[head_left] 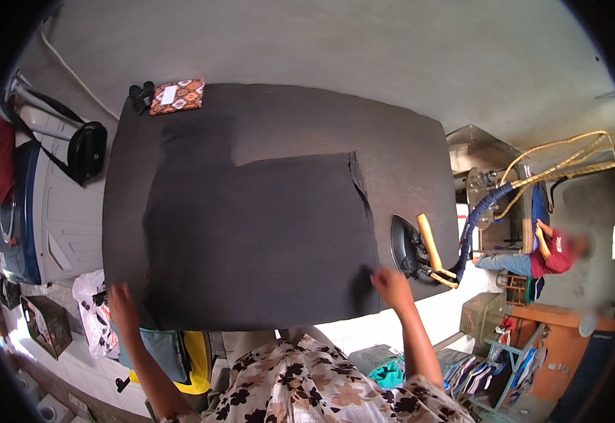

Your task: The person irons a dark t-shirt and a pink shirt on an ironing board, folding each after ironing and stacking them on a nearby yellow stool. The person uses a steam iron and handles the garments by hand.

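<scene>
A black garment (258, 233) lies spread flat over the dark padded ironing table (406, 155), its right edge slightly creased. My left hand (124, 307) is curled closed by the table's near left corner, apart from the cloth. On the other side, my right hand (391, 286) makes a loose fist close to the garment's lower right edge, casting a shadow on it. No cloth shows in either hand. Just beyond my right hand, an iron (408, 245) with a tan wrapped handle rests on the table.
A patterned orange box (177, 97) and a small black object (140, 97) sit at the far left corner. The iron's blue-and-yellow wrapped hose (477, 215) runs off to the right. A washing machine (61, 211) stands left. Another person (551, 250) is at far right, near crates and hanging clothes.
</scene>
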The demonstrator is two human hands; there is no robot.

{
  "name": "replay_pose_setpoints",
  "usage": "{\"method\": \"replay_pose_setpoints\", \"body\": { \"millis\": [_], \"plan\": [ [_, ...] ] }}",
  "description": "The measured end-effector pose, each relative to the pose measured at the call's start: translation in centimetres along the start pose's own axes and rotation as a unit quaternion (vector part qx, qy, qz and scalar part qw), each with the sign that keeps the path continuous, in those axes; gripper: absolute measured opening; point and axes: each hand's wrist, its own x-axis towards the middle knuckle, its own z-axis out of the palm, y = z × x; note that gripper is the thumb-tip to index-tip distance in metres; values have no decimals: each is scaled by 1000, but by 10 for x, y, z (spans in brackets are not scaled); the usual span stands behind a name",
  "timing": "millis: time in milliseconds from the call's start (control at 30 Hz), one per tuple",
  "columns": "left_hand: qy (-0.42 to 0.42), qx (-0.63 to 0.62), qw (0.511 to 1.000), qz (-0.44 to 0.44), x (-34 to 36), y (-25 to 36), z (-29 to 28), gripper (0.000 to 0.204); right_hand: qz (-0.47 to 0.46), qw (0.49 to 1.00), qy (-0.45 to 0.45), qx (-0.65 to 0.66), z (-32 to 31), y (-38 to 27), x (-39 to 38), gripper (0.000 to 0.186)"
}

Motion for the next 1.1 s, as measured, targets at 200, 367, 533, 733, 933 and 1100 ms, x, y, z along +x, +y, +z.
{"method": "replay_pose_setpoints", "body": {
  "millis": [200, 367, 533, 733, 933, 1100],
  "plan": [
    [38, -129, 991, -25, 165, 101, 81, 38, -192, 932, 275, -136, -11, -122, 204, 19],
    [-7, -167, 980, -106, 210, 176, 90, 34, -73, 907, 217, -353, 15, -91, 303, 22],
    [104, -115, 987, -29, 216, 168, 106, 29, -43, 932, 132, -335, 25, -73, 347, 18],
    [213, -87, 973, 15, 222, 168, 116, 29, 257, 932, 29, 255, -22, -26, 394, 20],
    [31, -112, 990, 75, 220, 151, 95, 33, 72, 969, 189, -144, 1, -56, 323, 30],
    [-288, -181, 940, 9, 178, 76, 37, 41, -47, 933, 320, -155, -32, -58, 220, 53]
  ]
}}
